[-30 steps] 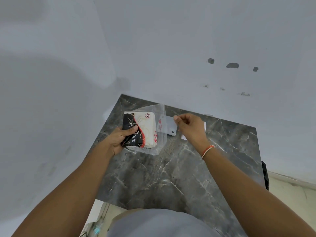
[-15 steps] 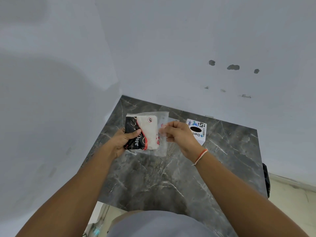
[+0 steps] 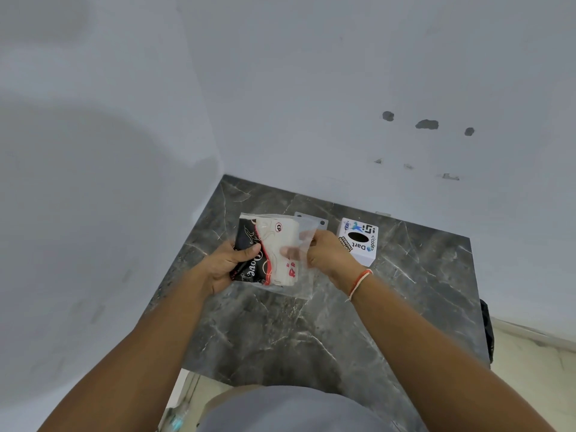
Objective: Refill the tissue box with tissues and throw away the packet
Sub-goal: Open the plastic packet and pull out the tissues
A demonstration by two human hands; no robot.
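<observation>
Over the marble bench (image 3: pixel 311 332), the left hand (image 3: pixel 226 265) grips the tissue packet (image 3: pixel 274 251) while the right hand's (image 3: pixel 327 255) fingers (image 3: pixel 291 252) pinch its clear flap, the box (image 3: pixel 358 241) standing just right.

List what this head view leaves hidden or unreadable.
- Tissue box: its inside is dark through the oval hole, so its fill is unknown.
- Right hand: fingertips blurred behind the clear packet.
- Tissue pack: lower-left print covered by the left hand.
- Dark object at the table right edge: mostly hidden.
</observation>
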